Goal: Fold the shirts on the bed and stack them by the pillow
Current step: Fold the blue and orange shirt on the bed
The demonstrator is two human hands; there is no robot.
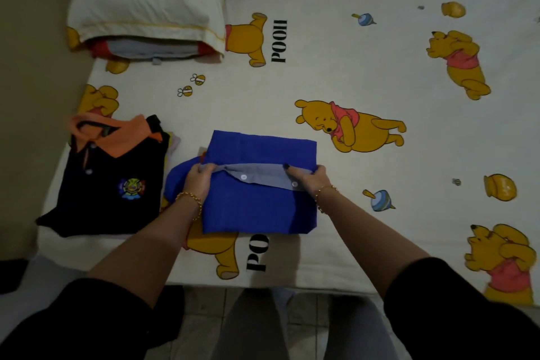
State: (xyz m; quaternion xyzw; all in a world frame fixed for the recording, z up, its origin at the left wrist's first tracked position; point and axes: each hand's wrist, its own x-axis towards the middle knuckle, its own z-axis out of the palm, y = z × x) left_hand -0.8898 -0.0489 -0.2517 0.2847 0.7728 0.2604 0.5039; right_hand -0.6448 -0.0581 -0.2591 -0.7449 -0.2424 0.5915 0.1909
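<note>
Here the left hand (199,182) and right hand (307,177), apart, pinch the fold of the blue shirt (257,209); loose cloth beside the left one may slip out.

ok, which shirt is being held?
The blue shirt: left hand and right hand pinch its grey placket. The black shirt, orange collar, lies untouched beside it.
</note>
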